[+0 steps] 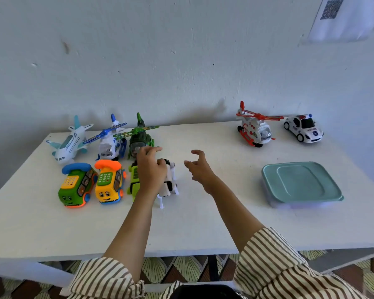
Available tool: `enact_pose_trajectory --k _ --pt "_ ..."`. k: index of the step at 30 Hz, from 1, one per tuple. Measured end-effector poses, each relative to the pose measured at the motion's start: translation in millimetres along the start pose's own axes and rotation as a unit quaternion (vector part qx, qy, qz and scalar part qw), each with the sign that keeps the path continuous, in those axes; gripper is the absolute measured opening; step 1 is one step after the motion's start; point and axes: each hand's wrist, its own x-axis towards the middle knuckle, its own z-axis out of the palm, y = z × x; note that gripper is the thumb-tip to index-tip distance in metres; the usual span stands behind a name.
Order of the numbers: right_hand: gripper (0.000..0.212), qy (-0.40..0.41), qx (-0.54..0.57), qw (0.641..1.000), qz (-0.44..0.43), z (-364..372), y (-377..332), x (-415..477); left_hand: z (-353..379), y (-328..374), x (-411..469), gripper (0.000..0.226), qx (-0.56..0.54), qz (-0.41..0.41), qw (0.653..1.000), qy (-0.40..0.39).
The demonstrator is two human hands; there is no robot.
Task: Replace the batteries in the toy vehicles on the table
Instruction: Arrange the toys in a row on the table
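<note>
On the worktop [203,223], the left hand [150,169] lies over a white toy [171,182] just near of the green helicopter [138,139], thumb against the toy. I cannot tell whether it grips. The right hand [198,167] hovers just to the right, fingers loosely curled, empty.

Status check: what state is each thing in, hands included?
Left hand: over the white toy, grip unclear.
Right hand: open, empty, above the table.
White toy: on the table, battery cover hidden.
Teal container: lid on.
Red helicopter: upright.
Police car: upright.
Green helicopter: upright.
Blue helicopter: upright.
Airplane: upright.
</note>
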Motion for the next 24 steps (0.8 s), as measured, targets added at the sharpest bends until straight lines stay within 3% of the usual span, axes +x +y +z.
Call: enact_pose_trajectory --k 6,9,12,17,21,24 --pt "0.023 0.158 0.038 0.984 -0.072 -118.4 -3.7 19.7 85.9 81.0 4.8 0.031 -0.062 0.016 0.994 -0.085" --pt "0.019 0.277 0.031 0.957 -0.078 -195.9 0.0 31.4 141.0 126.1 5.1 0.032 -0.068 -0.002 0.983 -0.171" --pt "0.025 0.343 -0.02 0.937 -0.059 -262.1 3.8 41.7 188.8 166.2 7.5 0.044 -0.059 -0.037 0.971 -0.23" --pt "0.034 0.371 -0.152 0.916 0.0 -350.9 21.7 70.3 255.1 212.0 13.1 0.072 -0.067 -0.096 0.964 -0.237" --pt "0.057 0.335 -0.235 0.912 0.037 -388.0 30.9 82.5 288.6 229.6 17.0 0.097 -0.065 -0.173 0.959 -0.214" --pt "0.079 0.274 -0.234 0.932 0.04 -402.9 38.4 92.2 300.7 238.0 20.9 0.104 -0.064 -0.22 0.956 -0.182"
